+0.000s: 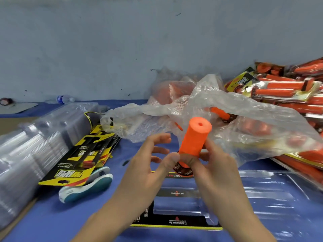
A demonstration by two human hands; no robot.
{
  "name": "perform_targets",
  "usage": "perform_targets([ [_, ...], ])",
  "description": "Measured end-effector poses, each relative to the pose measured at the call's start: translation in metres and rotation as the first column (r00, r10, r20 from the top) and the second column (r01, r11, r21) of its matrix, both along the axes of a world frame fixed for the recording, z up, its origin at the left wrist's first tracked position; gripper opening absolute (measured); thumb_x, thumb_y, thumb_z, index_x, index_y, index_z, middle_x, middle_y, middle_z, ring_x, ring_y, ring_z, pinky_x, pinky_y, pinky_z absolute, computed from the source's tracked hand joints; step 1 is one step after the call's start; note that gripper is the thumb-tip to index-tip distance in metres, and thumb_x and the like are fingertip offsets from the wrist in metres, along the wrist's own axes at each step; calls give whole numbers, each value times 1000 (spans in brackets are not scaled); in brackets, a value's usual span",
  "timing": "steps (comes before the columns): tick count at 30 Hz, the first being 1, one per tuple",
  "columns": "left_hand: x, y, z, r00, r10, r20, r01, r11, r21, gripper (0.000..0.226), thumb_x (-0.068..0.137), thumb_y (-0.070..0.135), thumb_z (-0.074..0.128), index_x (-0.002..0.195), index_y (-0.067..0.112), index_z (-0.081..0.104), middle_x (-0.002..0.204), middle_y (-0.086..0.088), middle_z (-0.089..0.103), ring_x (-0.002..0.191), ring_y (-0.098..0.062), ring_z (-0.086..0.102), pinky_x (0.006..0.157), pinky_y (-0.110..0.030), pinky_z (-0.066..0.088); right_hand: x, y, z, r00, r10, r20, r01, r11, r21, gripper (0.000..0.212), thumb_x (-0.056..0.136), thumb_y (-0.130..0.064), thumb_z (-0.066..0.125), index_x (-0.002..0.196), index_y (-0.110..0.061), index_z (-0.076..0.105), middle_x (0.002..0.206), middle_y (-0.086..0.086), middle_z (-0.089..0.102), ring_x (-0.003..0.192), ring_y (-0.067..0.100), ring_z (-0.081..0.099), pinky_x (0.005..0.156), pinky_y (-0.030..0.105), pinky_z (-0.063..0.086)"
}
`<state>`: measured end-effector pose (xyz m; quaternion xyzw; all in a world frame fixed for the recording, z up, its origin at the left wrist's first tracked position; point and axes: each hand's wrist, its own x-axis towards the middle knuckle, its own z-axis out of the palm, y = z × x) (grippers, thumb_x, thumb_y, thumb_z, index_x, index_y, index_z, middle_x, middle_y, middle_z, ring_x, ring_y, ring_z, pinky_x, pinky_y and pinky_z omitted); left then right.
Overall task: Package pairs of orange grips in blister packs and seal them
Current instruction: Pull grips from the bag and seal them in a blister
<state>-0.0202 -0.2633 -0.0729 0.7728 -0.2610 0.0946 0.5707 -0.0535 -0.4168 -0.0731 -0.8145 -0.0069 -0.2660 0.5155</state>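
Head view: right hand (215,165) grips one orange grip (194,138); left hand (147,165) spread, thumb apparently touching it.

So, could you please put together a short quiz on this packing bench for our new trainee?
1. True or false: the raised orange grip shows its holed end to the camera.
2. The open blister pack on the blue table is: A) without grips, B) holding two grips, C) sealed.
3. Fill in: the finished packs are piled on the table's ____ side.
Key: 1 true; 2 A; 3 right.
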Motion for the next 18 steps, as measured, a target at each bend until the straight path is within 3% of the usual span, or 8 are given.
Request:
perform_targets([
  [2,-1,3,-7,985,7,-172,-18,998,-59,37,84,60,55,112,36,60,105,19,68,93,0,66,74,-11,48,1,-1,3,996,79,-51,-63,965,256,9,79,-23,75,82,-28,67,76,-15,71,71,0,66,60,9,45],
  [4,-3,6,-14,942,-64,-329,18,990,-140,41,79,59,56,106,30,67,94,7,74,80,-5,69,64,-13,51,2,1,3,990,136,-49,-104,904,415,8,76,-23,77,80,-21,70,76,-13,73,70,-1,66,61,7,45],
  [9,-7,10,-26,887,-123,-445,-9,959,-283,52,71,56,76,112,27,64,101,1,74,91,-14,72,67,-27,57,3,17,-11,980,190,-63,-120,811,573,44,66,-45,74,94,-12,71,92,0,76,88,17,71,87,35,51],
  [14,-5,18,-36,935,-16,-353,-54,981,-187,38,86,30,74,115,36,52,103,13,69,97,-15,70,79,-37,60,4,26,-21,935,334,-120,-164,707,688,51,68,-43,74,104,-8,67,100,10,75,94,25,72,88,37,55],
  [18,4,32,-31,968,74,-238,-98,991,-88,32,87,27,69,111,43,54,97,15,67,83,-11,69,69,-20,54,4,15,-18,932,351,-87,-142,575,806,52,70,-42,74,109,-8,63,99,9,74,94,29,72,72,31,59],
])
